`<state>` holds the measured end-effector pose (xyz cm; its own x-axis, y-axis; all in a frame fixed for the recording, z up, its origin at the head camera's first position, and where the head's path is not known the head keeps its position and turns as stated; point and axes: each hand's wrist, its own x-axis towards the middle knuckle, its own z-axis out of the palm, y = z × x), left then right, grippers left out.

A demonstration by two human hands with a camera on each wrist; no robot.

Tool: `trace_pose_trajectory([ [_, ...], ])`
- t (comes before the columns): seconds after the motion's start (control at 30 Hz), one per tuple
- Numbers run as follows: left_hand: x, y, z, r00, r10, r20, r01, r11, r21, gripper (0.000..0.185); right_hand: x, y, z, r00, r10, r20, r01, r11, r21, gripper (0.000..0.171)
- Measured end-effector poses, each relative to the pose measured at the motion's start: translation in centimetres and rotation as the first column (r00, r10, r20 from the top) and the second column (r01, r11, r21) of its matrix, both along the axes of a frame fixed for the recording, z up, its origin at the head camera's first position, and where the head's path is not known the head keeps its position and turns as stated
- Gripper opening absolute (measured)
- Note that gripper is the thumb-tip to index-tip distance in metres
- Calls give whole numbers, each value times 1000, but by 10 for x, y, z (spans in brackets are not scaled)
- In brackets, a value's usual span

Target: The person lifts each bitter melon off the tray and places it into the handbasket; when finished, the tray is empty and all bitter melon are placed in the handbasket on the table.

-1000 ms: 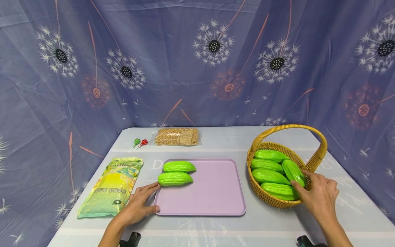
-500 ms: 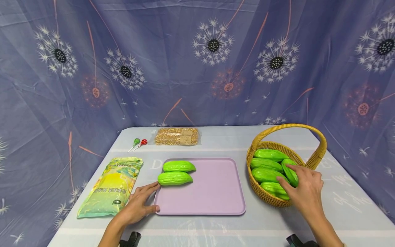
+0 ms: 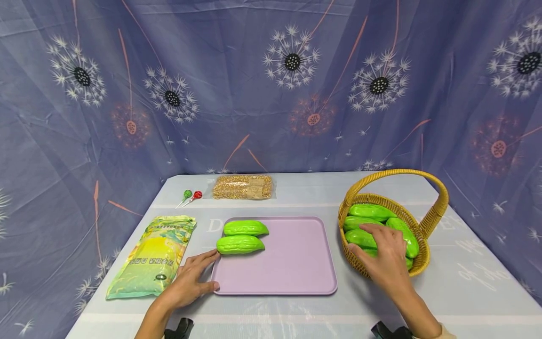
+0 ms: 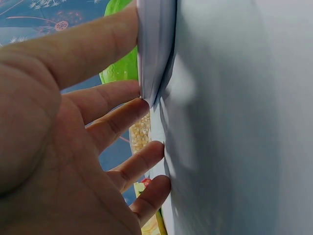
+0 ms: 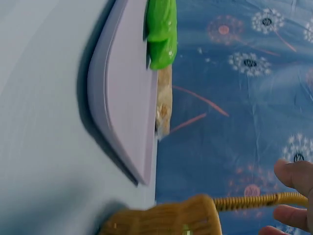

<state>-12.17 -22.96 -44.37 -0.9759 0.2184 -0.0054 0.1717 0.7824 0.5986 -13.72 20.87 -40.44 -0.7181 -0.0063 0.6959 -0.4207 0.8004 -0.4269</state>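
Note:
My right hand (image 3: pixel 383 254) hovers over the front of the wicker basket (image 3: pixel 422 261), fingers loosely bent and nothing between them. Several green bitter melons (image 3: pixel 372 212) fill the basket; that hand partly hides the front ones. One melon (image 3: pixel 404 235) lies crosswise along the basket's right side. On the left, my left hand (image 3: pixel 191 280) touches the left rim of the pink-purple tray (image 3: pixel 292 263) with its fingers spread. Fingertips (image 4: pixel 131 90) rest against the tray's edge in the left wrist view. Two more bitter melons (image 3: pixel 240 245) lie side by side at the tray's upper left.
A yellow-green plastic bag (image 3: pixel 152 256) lies left of the left hand. Behind the tray are a clear pack of corn kernels (image 3: pixel 243 187) and two lollipops (image 3: pixel 197 194). The basket's tall handle (image 3: pixel 398 173) arches over it. A patterned curtain (image 3: pixel 250 94) hangs behind the table.
My right hand has left the crosswise melon at the basket's right side and moved left over the front melons. The left hand, the tray and its two melons have stayed put.

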Motion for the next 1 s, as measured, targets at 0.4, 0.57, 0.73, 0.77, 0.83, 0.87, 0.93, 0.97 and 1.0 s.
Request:
trace_pose_trajectory([
  [0.4,0,0,0,1000,0,-4,0,1000,-7,70,-7,-36,-2,995,101,-10,-101,994,42,52],
  [0.57,0,0,0,1000,-3,-7,3,1000,-9,71,-10,-51,-3,992,124,25,-125,990,62,51],
  [0.73,0,0,0,1000,-4,-5,4,1000,-12,70,-14,-66,-6,985,171,17,-172,982,82,51],
  [0.77,0,0,1,1000,-3,-3,3,1000,-12,70,-15,-68,-7,983,182,14,-183,979,88,51],
  [0.83,0,0,1,1000,-3,-1,3,1000,-13,70,-17,-74,-8,979,203,8,-203,974,102,52],
  [0.87,0,1,2,1000,-2,1,2,1000,-13,70,-18,-76,-9,976,216,8,-215,970,109,52],
  [0.93,0,0,2,1000,-1,2,1,1000,-15,70,-20,-82,-11,971,237,6,-236,964,121,53],
  [0.97,0,0,2,1000,-2,2,2,1000,-14,70,-21,-85,-11,968,251,7,-249,960,125,53],
  [1.0,0,0,2,1000,-3,1,3,1000,-14,70,-22,-88,-12,965,261,6,-260,957,131,53],
])
